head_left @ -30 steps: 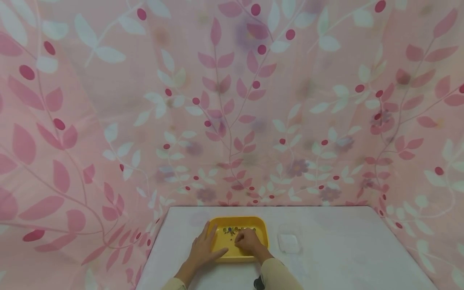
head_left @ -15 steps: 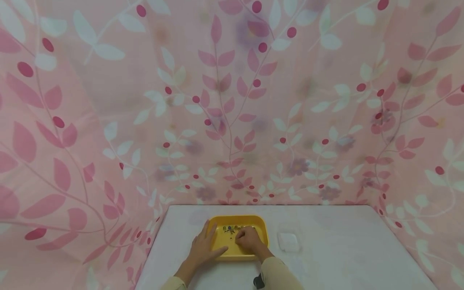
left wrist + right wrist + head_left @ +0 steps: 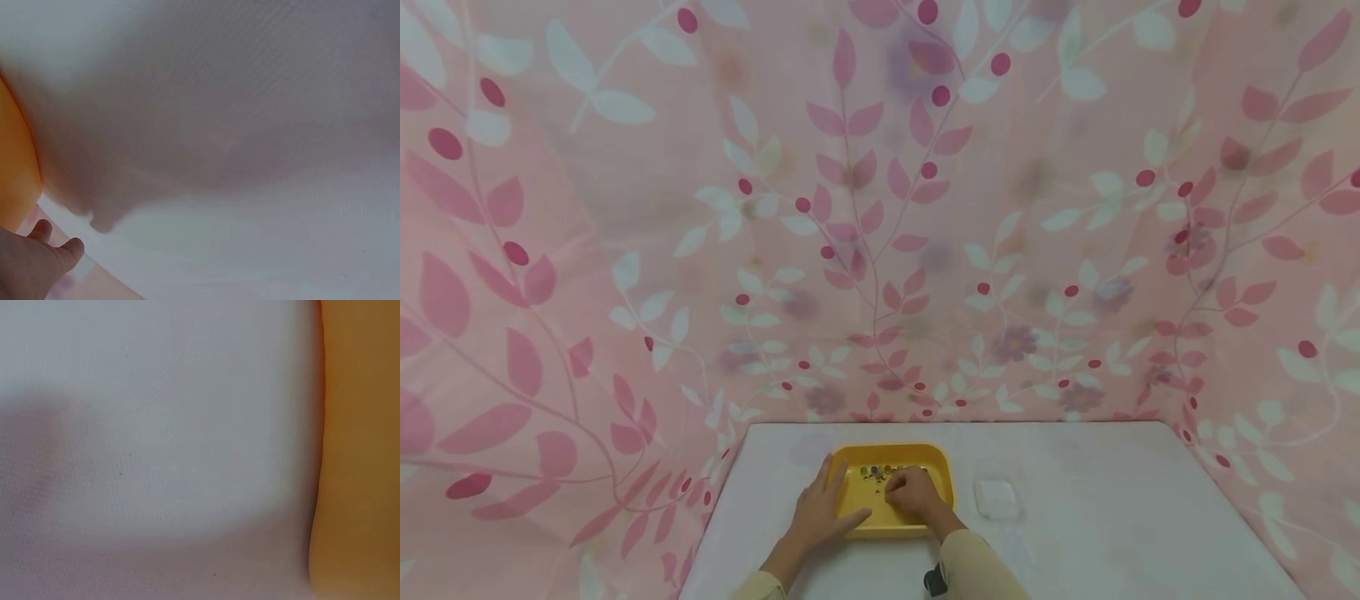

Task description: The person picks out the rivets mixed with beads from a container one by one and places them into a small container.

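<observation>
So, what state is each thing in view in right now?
Yellow tray: upright on the white table.
Bead-like pieces: loose in the tray, several in a rough row toward its far side.
Left hand: fingers straight and spread at the tray's left side.
Right hand: fingers curled over the tray; any hold is hidden.
Clear plastic container: set right of the tray, whether lidded unclear.
Leaf-patterned cloth: hung behind the table.

White-covered table (image 3: 1112, 508) with a yellow tray (image 3: 891, 452) and, just beside it, a clear container (image 3: 997, 500).
</observation>
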`<action>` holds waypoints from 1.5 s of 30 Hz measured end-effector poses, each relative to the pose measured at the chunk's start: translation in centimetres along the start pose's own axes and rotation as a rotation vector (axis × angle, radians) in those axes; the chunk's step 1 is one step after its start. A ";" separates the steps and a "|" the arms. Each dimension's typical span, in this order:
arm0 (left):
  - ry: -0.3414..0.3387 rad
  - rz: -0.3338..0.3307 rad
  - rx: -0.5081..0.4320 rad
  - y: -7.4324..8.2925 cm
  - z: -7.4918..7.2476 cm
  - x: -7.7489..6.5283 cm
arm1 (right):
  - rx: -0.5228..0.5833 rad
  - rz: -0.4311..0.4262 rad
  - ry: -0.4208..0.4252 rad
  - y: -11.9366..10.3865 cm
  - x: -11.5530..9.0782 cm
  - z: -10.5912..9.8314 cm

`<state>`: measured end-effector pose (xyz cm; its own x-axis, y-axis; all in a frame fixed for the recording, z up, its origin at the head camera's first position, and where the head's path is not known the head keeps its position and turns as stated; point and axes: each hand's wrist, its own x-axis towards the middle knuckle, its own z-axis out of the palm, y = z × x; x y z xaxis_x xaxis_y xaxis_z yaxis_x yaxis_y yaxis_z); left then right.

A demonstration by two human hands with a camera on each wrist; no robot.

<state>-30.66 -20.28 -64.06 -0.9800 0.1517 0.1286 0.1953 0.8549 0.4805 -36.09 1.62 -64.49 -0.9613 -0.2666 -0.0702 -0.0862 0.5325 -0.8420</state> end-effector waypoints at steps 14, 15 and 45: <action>0.014 0.026 0.011 -0.5 0.3 0.2 | -0.046 -0.070 -0.011 -0.5 -0.1 -0.4; 0.015 0.027 0.012 -0.5 0.3 0.2 | -0.041 -0.063 -0.011 -0.6 -0.1 -0.5; 0.015 0.030 0.007 0.1 -0.3 -0.1 | 0.272 -0.126 -0.069 -5.5 -1.4 -3.0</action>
<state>-30.50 -20.35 -63.72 -0.9730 0.1703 0.1558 0.2247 0.8533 0.4706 -35.05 1.44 -58.18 -0.9265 -0.3759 0.0157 -0.1215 0.2596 -0.9580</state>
